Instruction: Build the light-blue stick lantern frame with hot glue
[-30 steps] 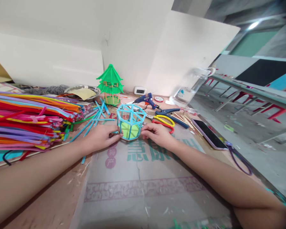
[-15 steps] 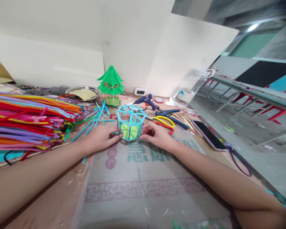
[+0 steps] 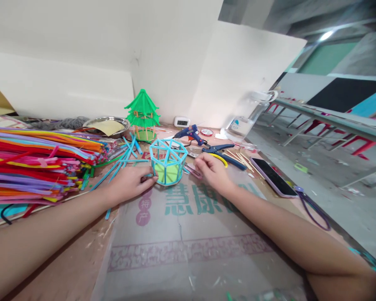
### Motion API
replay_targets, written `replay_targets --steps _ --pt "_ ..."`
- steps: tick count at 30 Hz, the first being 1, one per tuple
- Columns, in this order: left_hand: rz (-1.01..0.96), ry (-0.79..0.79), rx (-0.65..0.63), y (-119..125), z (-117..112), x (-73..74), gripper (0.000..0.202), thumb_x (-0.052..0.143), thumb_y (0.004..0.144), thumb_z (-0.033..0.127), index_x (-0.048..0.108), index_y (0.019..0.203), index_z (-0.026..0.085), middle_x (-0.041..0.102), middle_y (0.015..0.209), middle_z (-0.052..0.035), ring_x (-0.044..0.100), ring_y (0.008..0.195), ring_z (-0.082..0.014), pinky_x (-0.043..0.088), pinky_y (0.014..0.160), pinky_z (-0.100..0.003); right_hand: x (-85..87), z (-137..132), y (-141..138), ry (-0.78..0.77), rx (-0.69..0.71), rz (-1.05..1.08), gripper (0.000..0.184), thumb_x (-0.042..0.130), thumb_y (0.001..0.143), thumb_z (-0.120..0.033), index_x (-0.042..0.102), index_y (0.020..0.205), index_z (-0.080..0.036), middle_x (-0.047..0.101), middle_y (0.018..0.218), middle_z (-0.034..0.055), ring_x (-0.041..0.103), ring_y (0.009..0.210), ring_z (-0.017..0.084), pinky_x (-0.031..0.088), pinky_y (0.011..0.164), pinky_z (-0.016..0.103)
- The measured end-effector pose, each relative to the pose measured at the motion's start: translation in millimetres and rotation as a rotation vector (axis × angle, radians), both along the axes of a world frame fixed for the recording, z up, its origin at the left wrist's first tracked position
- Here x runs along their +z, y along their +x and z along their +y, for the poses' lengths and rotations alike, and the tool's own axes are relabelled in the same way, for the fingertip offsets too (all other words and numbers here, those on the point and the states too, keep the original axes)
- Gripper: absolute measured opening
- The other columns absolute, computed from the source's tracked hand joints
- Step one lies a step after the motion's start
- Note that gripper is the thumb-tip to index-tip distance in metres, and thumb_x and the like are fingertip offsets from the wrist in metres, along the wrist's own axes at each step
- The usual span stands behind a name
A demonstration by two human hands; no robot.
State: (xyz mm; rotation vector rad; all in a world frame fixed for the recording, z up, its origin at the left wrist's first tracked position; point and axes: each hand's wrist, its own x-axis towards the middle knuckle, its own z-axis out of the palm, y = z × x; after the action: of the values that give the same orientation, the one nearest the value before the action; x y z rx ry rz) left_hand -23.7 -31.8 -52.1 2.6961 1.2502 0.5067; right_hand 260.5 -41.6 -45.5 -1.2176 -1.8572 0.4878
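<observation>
Blue frame (image 3: 168,162) between hands (image 3: 132,182) (image 3: 212,172), left pinching its side, right curled, apart

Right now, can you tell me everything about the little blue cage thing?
This light-blue, many-sided open frame seems built from thin strips; their material isn't clear. Spokes meet inside its top ring, and posts run down to a flat lime-green floor. It stands upright on a flat brownish printed sheet. The left hand seems to touch its lower left side; the right hand is apart from it.
</observation>
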Motion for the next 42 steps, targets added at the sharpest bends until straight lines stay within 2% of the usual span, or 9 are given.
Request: replay_targets --steps 5,10,14,17,22,27,31,37,42 --pt "-0.017 0.058 0.069 -2 6 -4.1 0.031 0.041 0.096 0.041 0.058 0.082 0.02 0.066 0.076 -0.0026 0.063 0.069 -0.0194 0.041 0.062 -0.028 2.5 13 20 0.034 -0.144 0.103 0.035 0.044 0.097 -0.042 0.05 0.069 -0.021 0.053 0.064 -0.0022 0.05 0.062 0.013 0.04 0.064 0.026" --pt "-0.031 0.069 0.097 -5 11 -9.8 0.033 0.038 0.097 0.043 0.055 0.08 0.021 0.066 0.079 -0.0031 0.063 0.075 -0.0205 0.043 0.066 -0.029 -3.9 26 28 -0.004 -0.184 0.171 0.024 0.052 0.091 -0.041 0.056 0.081 -0.02 0.061 0.065 -0.0013 0.054 0.06 0.013 0.043 0.062 0.026" --pt "-0.031 0.044 0.099 -5 11 -8.1 0.032 0.037 0.097 0.043 0.056 0.082 0.021 0.066 0.08 -0.0038 0.064 0.077 -0.0211 0.043 0.067 -0.029 0.8 10 12 -0.03 -0.137 0.164 0.02 0.063 0.084 -0.038 0.056 0.078 -0.02 0.064 0.066 -0.0002 0.056 0.058 0.014 0.044 0.057 0.026" --pt "-0.048 0.03 0.081 -4 10 -6.3 0.031 0.038 0.097 0.041 0.055 0.082 0.021 0.065 0.081 -0.0037 0.063 0.078 -0.0212 0.043 0.068 -0.029 9.0 -10 -5 0.035 0.004 0.019 0.016 0.063 0.085 -0.033 0.062 0.076 -0.02 0.067 0.069 0.0013 0.06 0.064 0.015 0.047 0.062 0.027" --pt "-0.073 0.05 0.037 -4 8 -7.3 0.027 0.04 0.096 0.038 0.056 0.084 0.021 0.066 0.083 -0.0036 0.063 0.078 -0.0208 0.043 0.069 -0.029 13.0 -26 -19 0.061 0.101 -0.078 0.021 0.053 0.092 -0.029 0.071 0.099 -0.022 0.073 0.079 0.003 0.067 0.076 0.018 0.051 0.073 0.031" --pt "-0.117 0.04 -0.017 -4 4 -6.6 0.022 0.043 0.095 0.033 0.06 0.09 0.021 0.067 0.085 -0.0038 0.063 0.081 -0.0204 0.045 0.073 -0.029 8.2 -27 -24 -0.079 0.105 0.022 0.024 0.056 0.091 -0.031 0.071 0.108 -0.024 0.076 0.085 0.0028 0.069 0.077 0.019 0.054 0.073 0.032" --pt "-0.097 0.044 -0.031 -2 1 -1.6 0.02 0.044 0.094 0.029 0.058 0.083 0.02 0.064 0.079 -0.0026 0.061 0.073 -0.0183 0.043 0.067 -0.027 8.0 -30 -31 -0.153 0.141 0.131 0.022 0.06 0.088 -0.032 0.072 0.104 -0.021 0.075 0.083 0.003 0.068 0.075 0.019 0.054 0.069 0.031" --pt "-0.081 0.055 -0.026 0 -1 0.4 0.022 0.044 0.094 0.031 0.054 0.079 0.019 0.06 0.075 -0.0017 0.059 0.069 -0.0177 0.039 0.064 -0.026 10.9 -31 -35 -0.127 0.154 0.102 0.017 0.059 0.089 -0.03 0.07 0.081 -0.021 0.072 0.075 0.0019 0.066 0.073 0.017 0.051 0.068 0.028" --pt "-0.074 0.068 -0.03 0 -2 -0.5 0.023 0.043 0.095 0.031 0.054 0.079 0.02 0.059 0.074 -0.0009 0.057 0.067 -0.0169 0.038 0.061 -0.026 10.0 -30 -34 -0.09 0.147 0.115 0.012 0.06 0.088 -0.027 0.068 0.082 -0.021 0.07 0.074 0.0009 0.065 0.069 0.015 0.05 0.066 0.027"
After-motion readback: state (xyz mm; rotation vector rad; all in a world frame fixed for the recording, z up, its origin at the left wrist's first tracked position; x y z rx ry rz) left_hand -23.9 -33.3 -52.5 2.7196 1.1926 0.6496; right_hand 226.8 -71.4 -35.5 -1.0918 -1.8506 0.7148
